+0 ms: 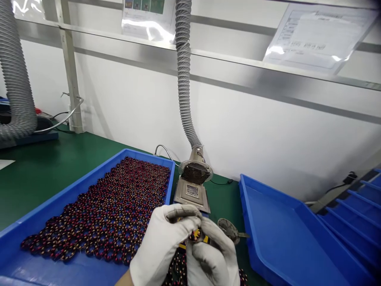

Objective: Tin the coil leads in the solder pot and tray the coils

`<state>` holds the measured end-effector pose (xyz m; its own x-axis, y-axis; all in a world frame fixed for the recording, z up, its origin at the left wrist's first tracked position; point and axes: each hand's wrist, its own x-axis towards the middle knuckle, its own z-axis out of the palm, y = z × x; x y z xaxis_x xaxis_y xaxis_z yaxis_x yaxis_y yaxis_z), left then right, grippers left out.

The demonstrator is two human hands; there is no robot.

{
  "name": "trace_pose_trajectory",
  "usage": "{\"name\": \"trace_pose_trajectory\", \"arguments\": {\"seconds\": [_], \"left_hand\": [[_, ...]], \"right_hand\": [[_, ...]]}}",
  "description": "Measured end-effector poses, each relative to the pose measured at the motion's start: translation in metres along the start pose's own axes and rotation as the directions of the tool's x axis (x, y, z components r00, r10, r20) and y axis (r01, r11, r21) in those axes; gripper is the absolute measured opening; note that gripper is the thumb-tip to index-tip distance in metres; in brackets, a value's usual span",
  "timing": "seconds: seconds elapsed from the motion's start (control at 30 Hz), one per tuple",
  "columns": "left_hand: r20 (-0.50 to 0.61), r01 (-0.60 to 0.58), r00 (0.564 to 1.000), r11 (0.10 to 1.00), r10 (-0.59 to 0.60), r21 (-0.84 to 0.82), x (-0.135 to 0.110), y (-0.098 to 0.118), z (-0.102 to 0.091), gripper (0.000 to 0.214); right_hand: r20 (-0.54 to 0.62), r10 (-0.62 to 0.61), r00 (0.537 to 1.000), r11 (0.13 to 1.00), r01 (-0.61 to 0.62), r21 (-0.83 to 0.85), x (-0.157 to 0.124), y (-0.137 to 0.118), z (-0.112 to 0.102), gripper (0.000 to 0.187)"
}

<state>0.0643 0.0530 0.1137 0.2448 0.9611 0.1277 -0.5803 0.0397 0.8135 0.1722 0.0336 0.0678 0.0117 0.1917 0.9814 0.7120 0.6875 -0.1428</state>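
Both my hands wear white gloves and meet at the lower middle of the head view. My left hand point(165, 240) is closed, thumb and fingers pinching a small ring coil point(195, 234) with yellow and red spots on a dark body. My right hand point(212, 254) is closed on the same coil from the right, its glove fingertips stained grey. The fingers cover much of the coil. More ring coils point(175, 270) lie beneath my hands, partly hidden. To the left, a blue tray point(86, 270) holds rows of many such dark ring coils point(119, 202).
A fume extractor hood point(195, 171) on a ribbed grey hose point(183, 71) stands behind my hands. Beside them lies a round metal piece point(228, 228). Another blue tray point(285, 226) stands on the right, near a ribbed blue rack point(357, 214). The bench point(89, 147) is green.
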Motion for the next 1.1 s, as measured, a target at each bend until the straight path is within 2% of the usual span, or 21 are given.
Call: {"name": "trace_pose_trajectory", "arguments": {"seconds": [0.07,0.17,0.23,0.3,0.37,0.4,0.57,0.77,0.87,0.93,1.0,1.1], "left_hand": [[-0.086,-0.045,0.995,0.999,0.046,0.015,0.001,-0.003,-0.003,0.012],[-0.215,-0.138,0.967,0.990,0.138,0.016,0.002,0.001,-0.013,0.014],[-0.251,-0.192,0.948,0.980,0.197,0.045,0.002,0.010,-0.019,0.017],[-0.155,-0.139,0.975,0.980,0.161,0.142,0.001,0.019,-0.019,0.023],[-0.036,-0.057,0.997,0.968,0.068,0.242,0.000,0.025,-0.014,0.026],[-0.018,-0.033,0.999,0.966,0.039,0.257,-0.001,0.025,-0.011,0.024],[-0.068,-0.033,0.997,0.990,0.043,0.137,0.000,0.011,-0.002,0.010],[-0.137,-0.094,0.985,0.993,0.104,0.074,0.000,0.005,-0.006,0.014],[-0.026,-0.087,0.996,0.988,0.091,0.131,-0.002,0.008,-0.005,0.025],[0.041,-0.044,0.998,0.982,0.037,0.184,-0.002,0.008,-0.004,0.020],[0.055,-0.031,0.998,0.966,0.017,0.256,-0.002,0.009,-0.003,0.012],[0.022,-0.109,0.994,0.906,0.109,0.409,0.000,0.013,-0.008,0.009]], "right_hand": [[0.068,-0.020,0.997,1.000,0.020,-0.001,-0.002,0.001,-0.001,0.020],[-0.097,0.117,0.988,0.993,-0.117,0.010,-0.005,-0.004,0.005,0.026],[-0.135,0.180,0.974,0.984,-0.177,0.036,-0.005,-0.009,0.011,0.030],[-0.178,0.199,0.964,0.980,-0.192,0.053,-0.003,-0.011,0.014,0.032],[-0.197,0.175,0.965,0.985,-0.169,0.045,0.000,-0.011,0.014,0.031],[-0.193,0.159,0.968,0.987,-0.155,0.037,0.000,-0.010,0.014,0.031],[-0.168,0.149,0.975,0.988,-0.151,-0.002,0.000,-0.009,0.010,0.031],[-0.186,0.249,0.950,0.966,-0.257,-0.016,0.000,-0.014,0.011,0.034],[-0.177,0.225,0.958,0.972,-0.233,-0.022,-0.002,-0.011,0.011,0.032],[-0.160,0.202,0.966,0.978,-0.207,-0.013,-0.005,-0.009,0.010,0.029],[-0.116,0.169,0.979,0.985,-0.171,-0.009,-0.006,-0.009,0.011,0.026],[-0.100,0.135,0.986,0.991,-0.137,-0.010,-0.006,-0.010,0.012,0.027]]}}
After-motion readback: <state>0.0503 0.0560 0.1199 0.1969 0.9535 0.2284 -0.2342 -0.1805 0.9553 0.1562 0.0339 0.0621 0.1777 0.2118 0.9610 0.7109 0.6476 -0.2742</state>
